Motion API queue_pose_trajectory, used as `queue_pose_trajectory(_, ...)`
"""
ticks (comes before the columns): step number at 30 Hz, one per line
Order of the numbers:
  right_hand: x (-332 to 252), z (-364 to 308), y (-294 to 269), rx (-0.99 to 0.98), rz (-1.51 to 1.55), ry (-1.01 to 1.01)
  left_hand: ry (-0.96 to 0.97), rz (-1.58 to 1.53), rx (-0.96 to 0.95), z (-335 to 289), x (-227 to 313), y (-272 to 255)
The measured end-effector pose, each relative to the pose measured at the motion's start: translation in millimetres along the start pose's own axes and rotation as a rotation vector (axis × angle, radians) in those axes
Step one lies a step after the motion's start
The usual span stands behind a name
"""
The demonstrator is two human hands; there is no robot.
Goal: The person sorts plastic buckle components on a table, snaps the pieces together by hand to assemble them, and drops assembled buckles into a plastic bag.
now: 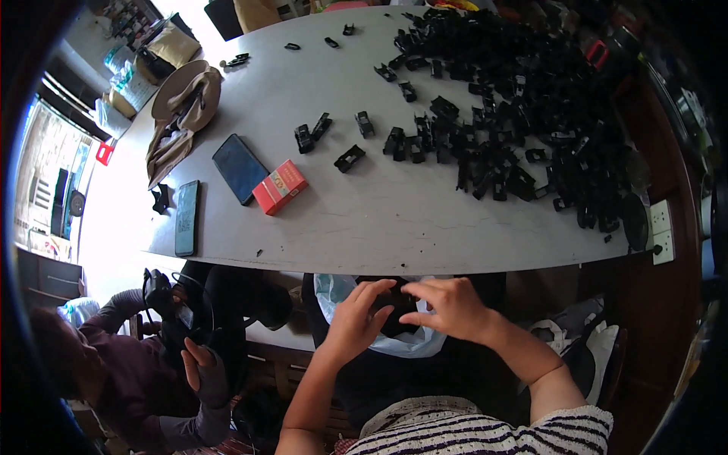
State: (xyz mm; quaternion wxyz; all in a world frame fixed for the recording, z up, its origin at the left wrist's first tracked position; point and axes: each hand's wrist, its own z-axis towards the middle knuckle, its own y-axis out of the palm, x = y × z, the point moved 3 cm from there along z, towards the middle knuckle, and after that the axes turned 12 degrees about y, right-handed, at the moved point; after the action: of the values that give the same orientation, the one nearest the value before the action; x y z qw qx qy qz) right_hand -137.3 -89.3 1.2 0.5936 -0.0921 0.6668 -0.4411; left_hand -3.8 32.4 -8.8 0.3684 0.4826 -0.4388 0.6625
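My left hand [356, 320] and my right hand [453, 309] hover close together over a pale plastic bag [413, 347] in my lap, just below the table's near edge. The fingers of both hands are bent, with each thumb standing apart from them, so both hands are open. I see nothing held in either one. Behind and between the fingers it is dark, and what the bag contains is hard to make out. Across the table's right side spreads a large heap of small black plastic parts [523, 182]. Several loose black parts [350, 158] lie left of the heap.
On the pale table [341, 227] are a dark tablet-like device [236, 167], a red box [280, 187] touching it, a phone [187, 220] and a tan cap [186, 98]. Another person [136, 364] sits at my left, hands raised near a black device. A wall socket [662, 231] is at the right.
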Motion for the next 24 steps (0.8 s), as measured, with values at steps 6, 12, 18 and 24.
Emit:
queue_pose_trajectory(6,29,57,-67,0.322,-0.280,0.039,0.281,0.501,0.068,34,-1,-21)
queue_pose_trajectory(12,112,145,-129,0.534,-0.389,0.022,0.394,0.968,0.197,128,-24,-26)
queue_pose_trajectory(18,203,224,-199,0.626,-0.458,0.330,0.447,0.882,0.117,196,-40,12)
queue_pose_trajectory(24,248,292,-228,0.602,-0.559,0.495,0.434,0.846,0.009,213,-31,26)
